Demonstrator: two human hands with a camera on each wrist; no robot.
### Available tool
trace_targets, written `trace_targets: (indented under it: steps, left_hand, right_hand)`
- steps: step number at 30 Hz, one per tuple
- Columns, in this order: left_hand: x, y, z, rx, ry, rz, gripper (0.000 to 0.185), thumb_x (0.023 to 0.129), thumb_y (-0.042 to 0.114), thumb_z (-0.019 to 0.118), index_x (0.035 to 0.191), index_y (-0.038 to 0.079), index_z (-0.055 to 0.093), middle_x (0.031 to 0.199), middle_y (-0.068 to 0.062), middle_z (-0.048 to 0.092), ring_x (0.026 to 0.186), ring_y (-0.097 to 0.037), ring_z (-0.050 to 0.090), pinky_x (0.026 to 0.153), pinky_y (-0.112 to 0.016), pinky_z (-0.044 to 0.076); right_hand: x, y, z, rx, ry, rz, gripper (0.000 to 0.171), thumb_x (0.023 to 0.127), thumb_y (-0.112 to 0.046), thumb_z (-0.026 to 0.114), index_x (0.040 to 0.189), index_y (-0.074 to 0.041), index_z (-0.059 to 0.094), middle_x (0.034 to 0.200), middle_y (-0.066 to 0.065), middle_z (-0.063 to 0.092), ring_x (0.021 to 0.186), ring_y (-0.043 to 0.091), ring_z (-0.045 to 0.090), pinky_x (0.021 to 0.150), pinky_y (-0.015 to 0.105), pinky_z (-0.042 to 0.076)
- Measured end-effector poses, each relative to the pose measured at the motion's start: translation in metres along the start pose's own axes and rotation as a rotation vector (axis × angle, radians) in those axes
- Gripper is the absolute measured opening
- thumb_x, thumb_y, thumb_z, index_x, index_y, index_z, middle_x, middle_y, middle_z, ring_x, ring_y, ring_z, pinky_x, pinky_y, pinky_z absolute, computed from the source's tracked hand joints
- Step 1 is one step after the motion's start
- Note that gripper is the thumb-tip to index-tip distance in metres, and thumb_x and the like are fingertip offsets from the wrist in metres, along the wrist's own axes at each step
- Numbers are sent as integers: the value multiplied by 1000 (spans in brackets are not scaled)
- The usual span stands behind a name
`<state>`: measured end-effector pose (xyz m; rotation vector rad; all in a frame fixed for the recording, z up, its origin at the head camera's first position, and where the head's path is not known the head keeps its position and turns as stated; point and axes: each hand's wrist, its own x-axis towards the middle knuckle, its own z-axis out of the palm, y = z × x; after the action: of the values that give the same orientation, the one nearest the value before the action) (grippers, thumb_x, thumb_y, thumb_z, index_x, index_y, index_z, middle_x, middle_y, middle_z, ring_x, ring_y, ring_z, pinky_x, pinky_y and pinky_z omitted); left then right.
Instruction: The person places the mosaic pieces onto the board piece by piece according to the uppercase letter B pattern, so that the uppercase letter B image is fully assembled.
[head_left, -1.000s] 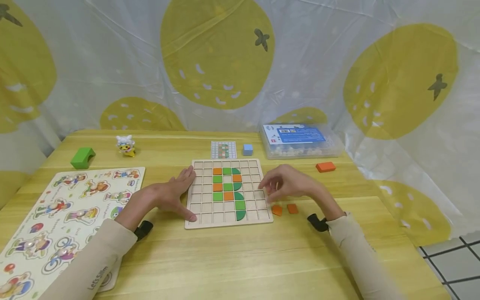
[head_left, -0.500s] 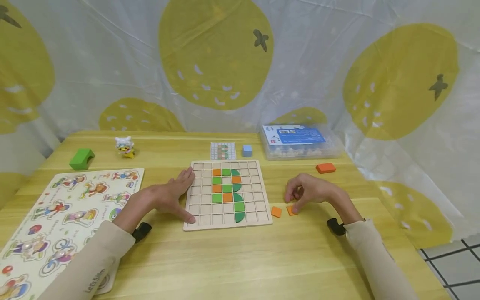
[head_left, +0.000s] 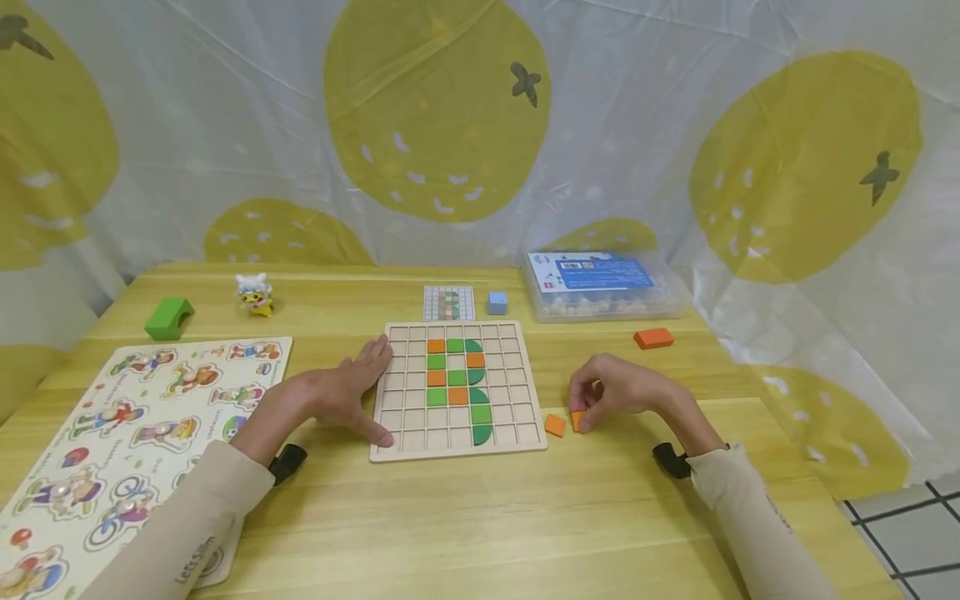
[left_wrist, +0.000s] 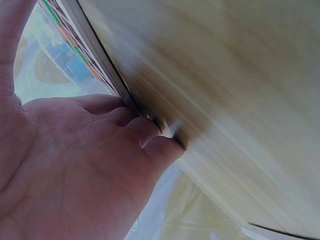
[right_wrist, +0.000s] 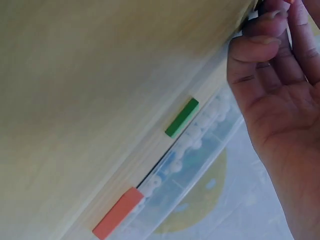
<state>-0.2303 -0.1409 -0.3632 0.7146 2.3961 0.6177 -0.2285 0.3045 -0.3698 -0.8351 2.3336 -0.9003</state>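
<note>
A wooden grid board (head_left: pixel 510 433) lies flat on the table, with orange and green square tiles (head_left: pixel 481 414) and dark green rounded tiles (head_left: pixel 482 435) set in its cells. My left hand (head_left: pixel 341 396) spans the board's left side, thumb on the near corner and fingertips along the edge; the left wrist view shows those fingertips (left_wrist: pixel 165 145) at the board's side. To the right of the board, my right hand (head_left: pixel 618 387) pinches an orange square tile (head_left: pixel 577 422), tipped up from the table. Another orange tile (head_left: pixel 555 426) lies flat between that hand and the board.
Behind the board are a pattern card (head_left: pixel 448 302), a blue cube (head_left: pixel 497 302) and a clear plastic box (head_left: pixel 607 287). An orange block (head_left: pixel 654 338) lies right. Left are a picture puzzle board (head_left: pixel 172 417), a green arch block (head_left: pixel 168 318) and a small figurine (head_left: pixel 254 295). A green block (right_wrist: pixel 181 118) shows near the box.
My right hand has moved right from the board's edge to the loose orange tiles and taken hold of the right one, tipping it up. My left hand has stayed on the board.
</note>
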Motion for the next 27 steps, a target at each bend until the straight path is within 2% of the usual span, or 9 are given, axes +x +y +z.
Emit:
trace_targets:
  steps: [5, 11, 16, 19, 27]
  left_hand:
    - [1, -1, -1, -5, 1, 6, 140, 83, 48, 93, 167, -11, -2, 175, -29, -18, 162, -51, -13, 127, -73, 4]
    - [2, -2, 0, -6, -4, 5, 141, 83, 49, 93, 168, -10, -2, 175, -29, -18, 162, -52, -12, 126, -73, 4]
    - [0, -3, 0, -4, 1, 1, 141, 83, 49, 93, 168, -11, -2, 175, -30, -18, 162, -52, -12, 126, -73, 5]
    - [0, -3, 0, -3, 2, 2, 140, 83, 49, 93, 167, -11, -2, 175, -30, -18, 162, -51, -12, 127, -73, 4]
    - [2, 0, 0, 5, -5, -17, 140, 83, 50, 93, 168, -10, -1, 176, -29, -17, 162, -52, -11, 127, -72, 5]
  right_hand:
    - [8, -8, 2, 40, 34, -52, 11, 88, -6, 89, 92, -7, 79, 82, -1, 75, 71, 13, 66, 67, 26, 58]
    - [31, -41, 18, 102, 46, -139, 4, 94, -3, 83, 98, -2, 81, 86, 3, 79, 71, 17, 71, 67, 35, 63]
    - [66, -73, 44, 119, 33, -169, 7, 96, 0, 79, 102, -2, 83, 90, 2, 80, 76, 15, 74, 75, 32, 65]
    - [83, -85, 58, 83, 25, -185, 8, 97, 0, 78, 102, -2, 84, 90, 2, 81, 77, 11, 74, 76, 28, 64]
    - [89, -97, 70, 32, 40, -158, 7, 92, 5, 82, 96, -1, 84, 88, 1, 81, 77, 8, 75, 76, 24, 63]
